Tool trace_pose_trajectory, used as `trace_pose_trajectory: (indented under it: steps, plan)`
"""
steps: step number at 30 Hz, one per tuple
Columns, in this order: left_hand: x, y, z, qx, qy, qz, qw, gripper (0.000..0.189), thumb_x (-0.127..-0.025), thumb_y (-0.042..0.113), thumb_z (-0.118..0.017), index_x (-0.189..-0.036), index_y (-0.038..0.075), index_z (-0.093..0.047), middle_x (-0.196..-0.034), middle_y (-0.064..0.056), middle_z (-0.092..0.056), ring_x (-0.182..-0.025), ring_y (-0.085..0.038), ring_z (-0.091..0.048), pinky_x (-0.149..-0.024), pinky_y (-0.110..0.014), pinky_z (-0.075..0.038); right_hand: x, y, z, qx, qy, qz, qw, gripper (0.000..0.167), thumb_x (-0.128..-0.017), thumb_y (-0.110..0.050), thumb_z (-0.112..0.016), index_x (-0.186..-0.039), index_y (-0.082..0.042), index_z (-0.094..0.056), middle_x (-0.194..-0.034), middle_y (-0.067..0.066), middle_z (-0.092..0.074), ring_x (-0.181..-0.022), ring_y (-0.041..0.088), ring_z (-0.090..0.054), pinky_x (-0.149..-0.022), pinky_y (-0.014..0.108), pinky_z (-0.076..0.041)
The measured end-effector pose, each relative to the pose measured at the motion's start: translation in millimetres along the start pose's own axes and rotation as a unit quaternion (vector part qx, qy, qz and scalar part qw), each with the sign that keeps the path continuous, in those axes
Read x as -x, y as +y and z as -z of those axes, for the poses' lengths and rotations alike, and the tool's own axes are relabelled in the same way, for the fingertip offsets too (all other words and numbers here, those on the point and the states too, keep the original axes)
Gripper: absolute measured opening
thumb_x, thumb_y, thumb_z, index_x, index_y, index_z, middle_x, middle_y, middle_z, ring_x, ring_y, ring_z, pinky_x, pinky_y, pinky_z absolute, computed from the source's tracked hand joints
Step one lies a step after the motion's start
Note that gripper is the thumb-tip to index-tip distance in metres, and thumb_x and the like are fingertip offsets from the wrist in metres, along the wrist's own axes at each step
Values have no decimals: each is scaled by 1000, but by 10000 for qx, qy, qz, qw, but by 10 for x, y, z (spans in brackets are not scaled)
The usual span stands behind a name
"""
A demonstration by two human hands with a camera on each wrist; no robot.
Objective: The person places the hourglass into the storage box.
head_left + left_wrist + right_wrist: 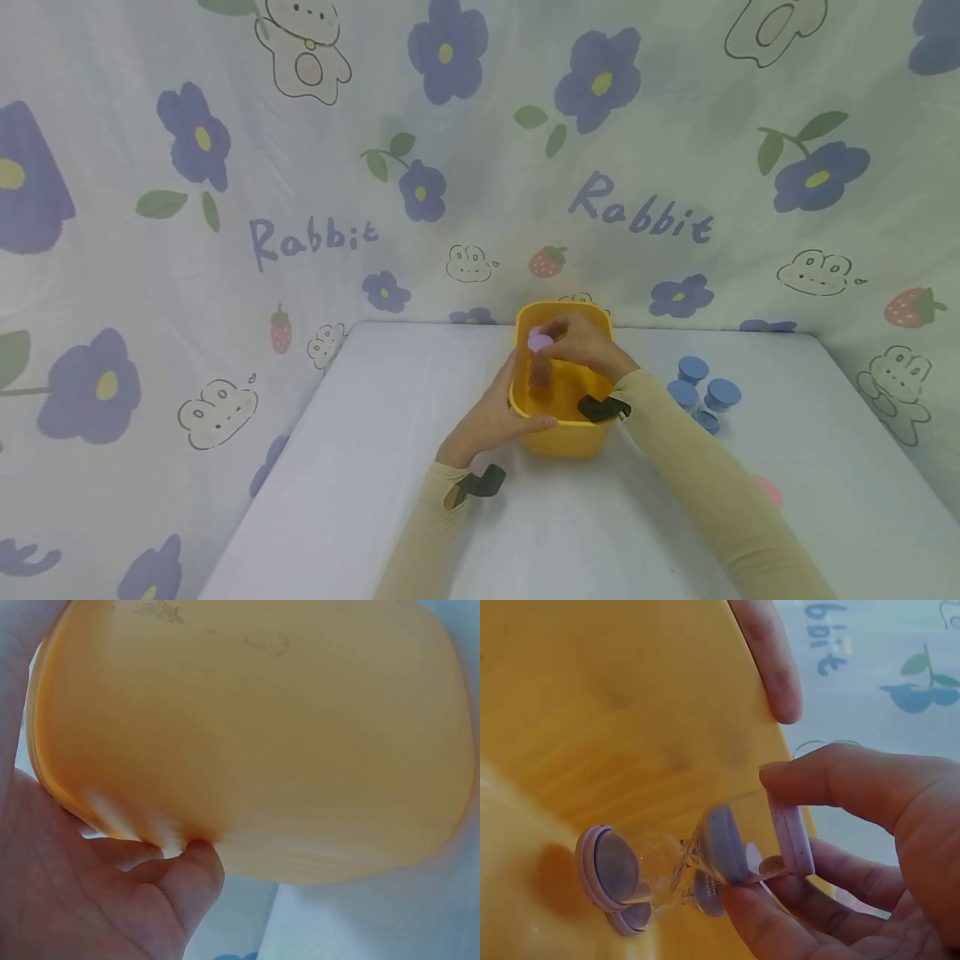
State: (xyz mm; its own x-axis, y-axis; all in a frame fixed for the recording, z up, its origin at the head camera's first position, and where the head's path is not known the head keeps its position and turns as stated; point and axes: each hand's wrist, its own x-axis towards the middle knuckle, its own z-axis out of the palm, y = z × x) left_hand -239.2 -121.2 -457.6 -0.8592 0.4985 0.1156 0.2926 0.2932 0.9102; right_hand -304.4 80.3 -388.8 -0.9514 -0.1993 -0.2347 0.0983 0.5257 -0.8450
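A deep yellow bin [566, 442] stands towards the back of the table. My left hand [491, 421] holds its left side, thumb along the near rim; in the left wrist view the fingers [199, 877] curl against the yellow wall. Inside the bin, my right hand [585, 343] pinches an hourglass [540, 367] by its lilac end cap [793, 836]. In the right wrist view its clear body narrows at the waist, and the far lilac cap [604, 870] lies close to the yellow wall. Greyish round shapes behind it may be a reflection or another piece; I cannot tell.
Several blue round-topped pieces [723, 393] are grouped on the white table [390, 392] to the right of the bin. A pink round piece [768, 492] is partly hidden by my right sleeve. Behind the table hangs a flower-patterned curtain [487, 167].
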Motion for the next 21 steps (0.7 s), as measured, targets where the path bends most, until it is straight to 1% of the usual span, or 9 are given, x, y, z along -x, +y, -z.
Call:
trace_pose_trajectory:
  steps: [4, 7, 9, 11, 15, 16, 17, 18, 21]
  plan:
    - [-9, -11, 0, 89, -28, -96, 9999, 119, -80, 53, -86, -166, 36, -6, -169, 8, -25, -149, -37, -39, -122, -64, -36, 2, 1, -4, -33, -37, -232, 9997, 68, -65, -34, -93, -125, -18, -66, -129, 1, -65, -124, 30, -53, -120, 58, -39]
    - [-13, -17, -7, 176, -53, -81, 9998, 117, -80, 52, -86, -165, 40, -6, -168, 7, -27, -148, -38, -40, -122, -64, -37, -12, 16, -5, 12, -69, -330, 9994, 72, -65, -34, -93, -129, -15, -64, -131, 2, -64, -125, 31, -53, -120, 58, -39]
    - [-9, -15, -6, 148, -51, -36, 9999, 117, -79, 52, -86, -164, 42, -6, -168, 8, -27, -148, -38, -40, -121, -63, -37, -26, 28, -6, 46, -76, -317, 9995, 73, -67, -34, -93, -130, -14, -64, -131, 3, -65, -125, 31, -53, -120, 58, -39]
    - [-7, -13, -4, 141, -41, -4, 9999, 118, -79, 53, -86, -165, 41, -6, -167, 9, -29, -147, -34, -42, -121, -62, -38, -40, 34, -10, 109, -65, -300, 9995, 71, -68, -33, -92, -130, -12, -64, -130, 5, -66, -124, 31, -53, -120, 58, -40]
    - [-10, -10, -1, 148, -40, -54, 9999, 118, -79, 52, -86, -166, 35, -8, -165, 9, -32, -146, -33, -43, -122, -61, -38, -65, 46, -24, 313, 13, -183, 9993, 61, -71, -33, -92, -123, -12, -67, -126, 5, -68, -119, 31, -56, -118, 57, -42]
    - [-12, -15, -2, 179, -35, -86, 9998, 117, -79, 52, -86, -165, 36, -9, -165, 10, -32, -146, -33, -43, -122, -61, -38, -74, 49, -26, 383, 15, -147, 9992, 58, -71, -32, -91, -121, -12, -68, -125, 6, -69, -118, 31, -57, -117, 57, -43]
    - [-14, -16, -3, 197, -45, -122, 9997, 117, -79, 52, -86, -165, 38, -9, -165, 10, -32, -147, -35, -42, -122, -61, -38, -82, 53, -30, 433, 14, -99, 9990, 56, -71, -32, -91, -119, -11, -69, -123, 6, -70, -116, 31, -58, -117, 56, -44]
    - [-16, -18, -2, 190, -40, -142, 9997, 116, -79, 52, -86, -164, 40, -9, -165, 10, -32, -146, -34, -43, -122, -61, -38, -88, 57, -33, 490, 16, -48, 9988, 54, -72, -31, -91, -117, -11, -71, -121, 6, -71, -115, 31, -58, -116, 55, -45]
    - [-22, -19, 4, 171, -18, -197, 9997, 114, -78, 51, -87, -163, 44, -10, -163, 15, -32, -145, -28, -44, -122, -60, -38, -109, 59, -31, 606, -53, 162, 9980, 48, -74, -29, -90, -114, -9, -72, -118, 8, -73, -112, 31, -60, -114, 55, -48]
